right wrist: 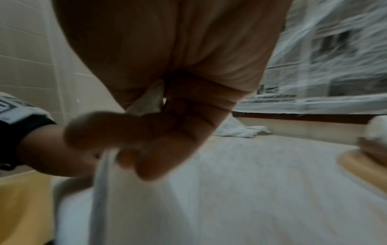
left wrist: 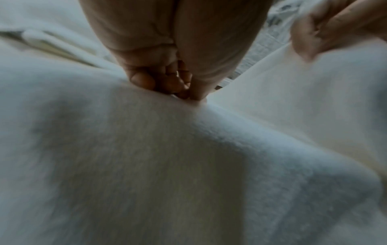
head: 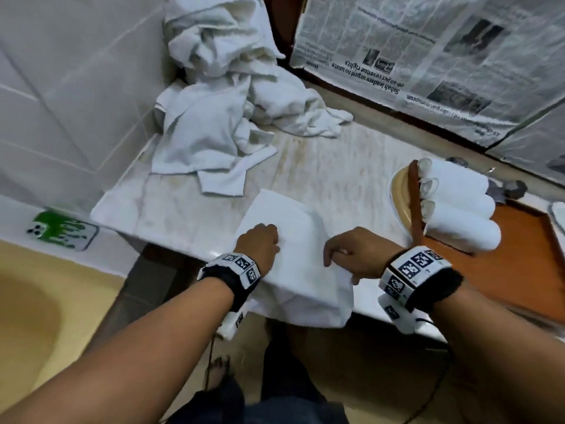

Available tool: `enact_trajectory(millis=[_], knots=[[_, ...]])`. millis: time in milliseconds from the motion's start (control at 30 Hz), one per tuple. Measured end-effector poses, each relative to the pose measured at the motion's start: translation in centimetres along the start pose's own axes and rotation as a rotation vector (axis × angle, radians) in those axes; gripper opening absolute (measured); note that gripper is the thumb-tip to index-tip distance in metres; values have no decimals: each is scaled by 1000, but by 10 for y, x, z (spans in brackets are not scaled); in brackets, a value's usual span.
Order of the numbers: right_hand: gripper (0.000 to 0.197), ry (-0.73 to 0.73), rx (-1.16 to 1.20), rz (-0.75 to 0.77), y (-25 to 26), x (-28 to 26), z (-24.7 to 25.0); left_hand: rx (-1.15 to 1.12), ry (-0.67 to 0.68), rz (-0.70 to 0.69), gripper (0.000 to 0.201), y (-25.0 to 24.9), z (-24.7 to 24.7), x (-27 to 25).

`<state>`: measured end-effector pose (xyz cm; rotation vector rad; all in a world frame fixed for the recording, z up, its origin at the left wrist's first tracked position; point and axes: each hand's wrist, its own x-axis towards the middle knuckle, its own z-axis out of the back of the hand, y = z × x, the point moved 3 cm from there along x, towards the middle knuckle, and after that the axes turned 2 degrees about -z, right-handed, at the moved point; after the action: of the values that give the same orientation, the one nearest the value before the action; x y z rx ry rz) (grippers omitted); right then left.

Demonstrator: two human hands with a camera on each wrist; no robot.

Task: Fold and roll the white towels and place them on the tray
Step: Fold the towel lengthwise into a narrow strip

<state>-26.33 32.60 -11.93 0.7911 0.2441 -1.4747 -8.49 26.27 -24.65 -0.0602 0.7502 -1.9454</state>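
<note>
A white towel (head: 293, 240) lies folded on the marble counter, its near part hanging over the front edge. My left hand (head: 261, 243) rests on its left side with fingers curled into the cloth (left wrist: 167, 149). My right hand (head: 348, 255) pinches the towel's right edge (right wrist: 104, 174) between thumb (right wrist: 94, 131) and fingers. Three rolled white towels (head: 458, 206) lie on the orange-brown tray (head: 519, 255) at the right. A heap of unfolded white towels (head: 220, 96) sits at the back left of the counter.
A tan oval dish (head: 400, 194) sits under the tray's left rim. Newspaper (head: 428, 56) covers the back wall. A phone in a green case (head: 61, 229) lies on the ledge at left, beside a yellow basin (head: 27, 316). Bare marble counter (head: 321, 166) spreads between heap and tray.
</note>
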Motion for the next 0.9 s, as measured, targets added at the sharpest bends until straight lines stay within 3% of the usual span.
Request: enact_trajectory(millis=[133, 233, 300, 433, 533, 633, 733, 900], knots=[[35, 168, -87, 138, 26, 35, 13, -98, -58, -11, 16, 5, 0, -12], [42, 256, -322, 231, 38, 68, 21, -103, -102, -20, 10, 4, 2, -18], [39, 236, -454, 289, 40, 89, 25, -106, -123, -4, 16, 3, 2, -20], [20, 171, -430, 405, 31, 130, 24, -188, -151, 62, 61, 1, -1, -22], [40, 151, -348, 446, 13, 155, 11, -262, -195, 119, 65, -2, -2, -23], [30, 72, -238, 456, -4, 171, -5, -96, -150, 239, 71, -22, -10, -28], [23, -24, -170, 455, -7, 172, -7, 60, -136, 437, 61, -48, -27, -34], [32, -84, -244, 494, -7, 173, -9, 33, -290, 664, 31, -73, -35, -48]])
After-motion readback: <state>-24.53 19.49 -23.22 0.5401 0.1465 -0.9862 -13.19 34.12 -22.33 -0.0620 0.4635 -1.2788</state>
